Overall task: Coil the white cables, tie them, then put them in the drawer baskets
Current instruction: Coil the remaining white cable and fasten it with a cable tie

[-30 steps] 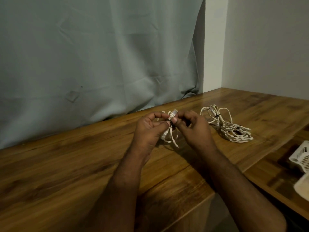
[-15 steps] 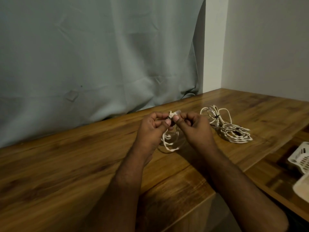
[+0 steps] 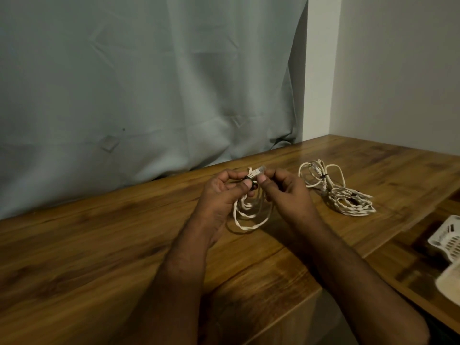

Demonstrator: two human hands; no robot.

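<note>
Both hands meet above the middle of the wooden table (image 3: 99, 245). My left hand (image 3: 219, 195) and my right hand (image 3: 286, 192) pinch the top of a small white cable coil (image 3: 249, 217), whose loops hang down between them. The coil's plug end (image 3: 256, 171) sticks up above my fingertips, with a dark tie just below it. A second coiled white cable (image 3: 348, 200) with a dark tie lies on the table to the right, apart from my hands.
A white perforated basket (image 3: 445, 237) shows at the right edge, over a lower wooden surface (image 3: 410, 265). A grey-green curtain (image 3: 149, 83) hangs behind the table, and a pale wall (image 3: 398, 70) closes the right side.
The coil's loops have dropped lower and opened wider below my hands. The plug end has tipped from upright toward the right. Both hands stay together at the coil's top.
</note>
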